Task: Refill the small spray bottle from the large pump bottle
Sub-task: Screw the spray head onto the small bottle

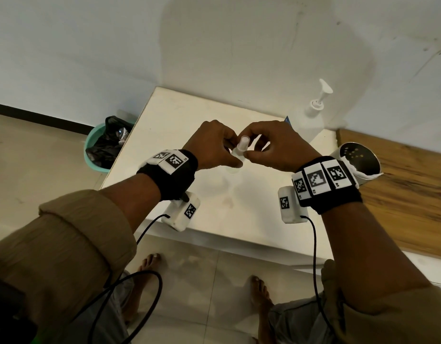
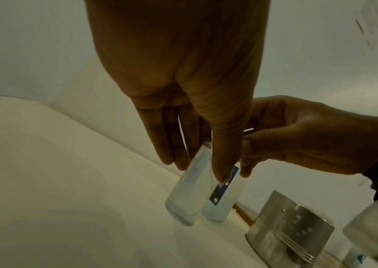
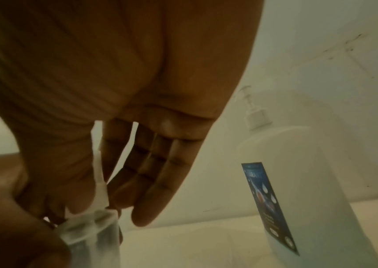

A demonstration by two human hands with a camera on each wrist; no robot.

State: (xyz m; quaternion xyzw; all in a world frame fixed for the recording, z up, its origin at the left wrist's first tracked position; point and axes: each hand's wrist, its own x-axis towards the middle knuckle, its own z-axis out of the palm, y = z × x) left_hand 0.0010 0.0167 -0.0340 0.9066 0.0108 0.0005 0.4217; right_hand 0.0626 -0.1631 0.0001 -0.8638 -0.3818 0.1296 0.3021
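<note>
A small translucent spray bottle [image 1: 235,153] is held tilted just above the white table [image 1: 170,112], between both hands. My left hand [image 1: 233,155] grips its body [image 2: 186,190] with thumb and fingers. My right hand [image 1: 248,145] pinches the bottle's top [image 3: 102,190], where the clear cap [image 1: 244,140] sticks up. Whether the bottle's base touches the table I cannot tell. The large white pump bottle [image 1: 311,120] with a blue label [image 3: 270,204] stands upright at the table's far right corner, apart from both hands.
A perforated steel cup [image 1: 358,162] stands at the table's right edge, close behind my right wrist. A wooden surface [image 1: 400,194] adjoins on the right. A green bin with a black bag [image 1: 103,147] sits on the floor at the left. The wall is close behind.
</note>
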